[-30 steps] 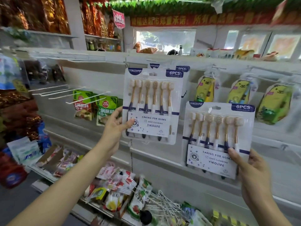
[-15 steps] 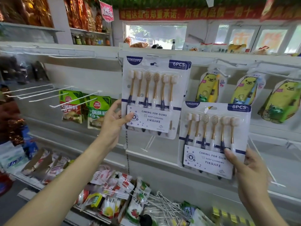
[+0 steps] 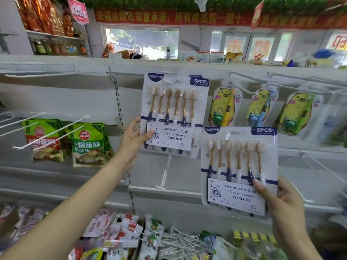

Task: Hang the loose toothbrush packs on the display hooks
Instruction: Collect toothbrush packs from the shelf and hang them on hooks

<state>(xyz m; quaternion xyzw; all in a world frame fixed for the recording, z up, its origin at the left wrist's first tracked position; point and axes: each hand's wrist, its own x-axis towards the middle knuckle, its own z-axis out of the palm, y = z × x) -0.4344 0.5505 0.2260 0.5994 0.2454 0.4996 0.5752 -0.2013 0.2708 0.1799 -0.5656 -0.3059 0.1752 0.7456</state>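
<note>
Toothbrush pack (image 3: 238,169), the nearer one, is pinched at its lower right corner by the right hand (image 3: 281,203), thumb on its front. Farther up, the left hand (image 3: 134,136) pinches the lower left corner of a second toothbrush pack (image 3: 173,113), held high against the white shelf rail (image 3: 75,67). Yellow bear packs (image 3: 223,107) hang beside it on hooks (image 3: 244,91).

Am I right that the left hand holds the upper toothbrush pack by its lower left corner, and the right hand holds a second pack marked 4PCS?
Not quite. The head view shows the second pack, gripped by the right hand, marked 6PCS, not 4PCS. The rest stands: the left hand holds the upper toothbrush pack by its lower left corner.
</note>
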